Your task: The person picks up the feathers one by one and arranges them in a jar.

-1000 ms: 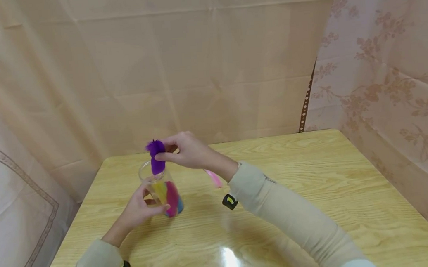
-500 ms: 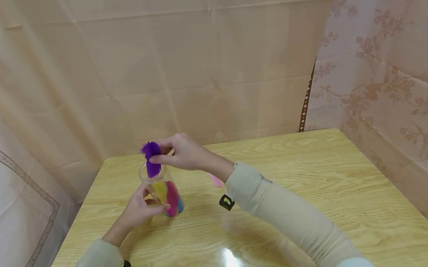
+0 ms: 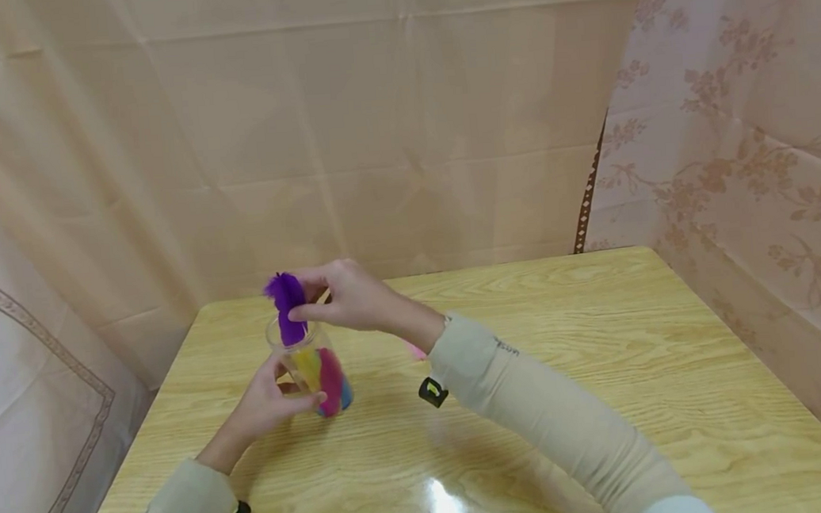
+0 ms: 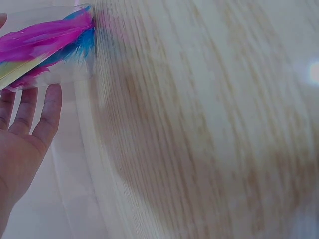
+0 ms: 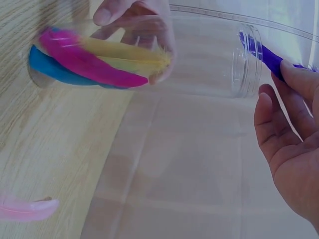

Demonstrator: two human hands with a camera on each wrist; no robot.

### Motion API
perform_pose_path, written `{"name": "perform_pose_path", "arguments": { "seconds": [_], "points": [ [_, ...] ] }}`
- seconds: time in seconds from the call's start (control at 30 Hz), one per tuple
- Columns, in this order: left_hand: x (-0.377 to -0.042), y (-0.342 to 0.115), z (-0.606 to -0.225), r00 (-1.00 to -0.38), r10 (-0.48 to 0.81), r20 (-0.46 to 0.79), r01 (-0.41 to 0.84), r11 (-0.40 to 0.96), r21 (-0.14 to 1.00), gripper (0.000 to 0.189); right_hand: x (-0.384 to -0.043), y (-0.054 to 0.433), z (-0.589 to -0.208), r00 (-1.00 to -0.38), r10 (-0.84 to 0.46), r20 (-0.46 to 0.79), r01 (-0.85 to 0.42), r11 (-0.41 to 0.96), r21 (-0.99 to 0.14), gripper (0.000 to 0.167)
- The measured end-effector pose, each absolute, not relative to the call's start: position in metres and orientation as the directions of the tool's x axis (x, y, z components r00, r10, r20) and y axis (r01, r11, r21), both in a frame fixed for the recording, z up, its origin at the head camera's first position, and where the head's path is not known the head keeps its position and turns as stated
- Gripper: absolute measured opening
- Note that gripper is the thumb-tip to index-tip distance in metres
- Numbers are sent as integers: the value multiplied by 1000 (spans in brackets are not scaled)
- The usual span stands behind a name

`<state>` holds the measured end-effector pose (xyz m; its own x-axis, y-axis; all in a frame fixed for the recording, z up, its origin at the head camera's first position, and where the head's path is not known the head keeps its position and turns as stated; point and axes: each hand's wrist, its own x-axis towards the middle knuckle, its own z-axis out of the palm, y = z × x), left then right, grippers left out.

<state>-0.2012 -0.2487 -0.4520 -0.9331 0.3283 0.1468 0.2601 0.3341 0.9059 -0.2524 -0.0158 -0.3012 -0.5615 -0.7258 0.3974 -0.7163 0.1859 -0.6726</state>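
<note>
A clear jar stands on the table at the left, its mouth uncovered. Inside it lean a magenta feather, a yellow feather and a blue feather. My left hand holds the jar around its side, thumb in front and fingers behind. Between thumb and fingers, my right hand pinches a purple feather at the jar's mouth. In the right wrist view the purple feather's lower tip lies just within the rim.
A light pink feather lies on the wooden table to the right of the jar, mostly behind my right forearm in the head view. Beige curtains hang behind the table, with patterned cloth at both sides.
My right hand has shifted left and slightly down, bringing the purple feather lower into the jar's mouth. My left hand and the jar have stayed in place.
</note>
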Motion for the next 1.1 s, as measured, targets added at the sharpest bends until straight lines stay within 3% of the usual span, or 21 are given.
{"name": "perform_pose_path", "arguments": {
  "seconds": [0.6, 1.1],
  "points": [
    [-198, -247, -451, -937, 319, 141, 251, 337, 907, 79, -249, -16, -304, -547, -742, 387, -739, 210, -640, 9],
    [-196, -247, -448, -933, 325, 154, 265, 333, 905, 81, -249, -15, -305, -542, -757, 364, -730, 210, -651, 12]
  ]
}}
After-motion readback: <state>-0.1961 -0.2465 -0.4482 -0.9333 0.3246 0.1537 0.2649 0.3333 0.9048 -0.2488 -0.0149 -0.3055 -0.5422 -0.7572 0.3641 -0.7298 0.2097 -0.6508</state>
